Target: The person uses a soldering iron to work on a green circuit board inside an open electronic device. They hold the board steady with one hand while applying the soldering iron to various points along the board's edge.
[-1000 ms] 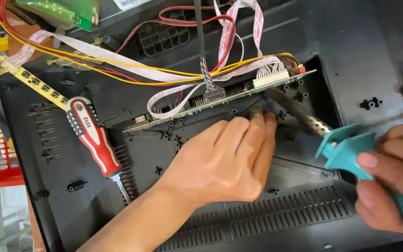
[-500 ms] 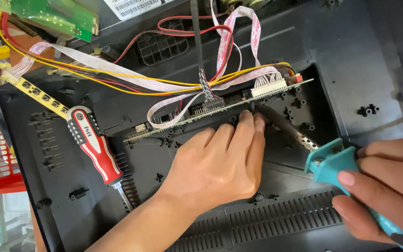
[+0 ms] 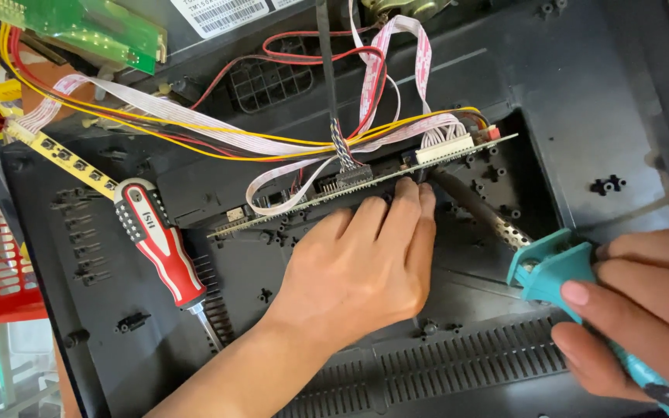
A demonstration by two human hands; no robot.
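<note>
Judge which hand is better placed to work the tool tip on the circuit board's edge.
Probably the right hand: it grips the teal soldering iron, whose metal barrel points toward the circuit board. The left hand lies flat, fingertips pressing the board's edge, seemingly steadying it.

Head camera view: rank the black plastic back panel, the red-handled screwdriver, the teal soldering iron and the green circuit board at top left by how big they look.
1. black plastic back panel, by far the largest.
2. red-handled screwdriver.
3. green circuit board and teal soldering iron: unsure. Both are only partly visible, the board cut by the frame edge, the iron's handle covered by the right hand.
</note>
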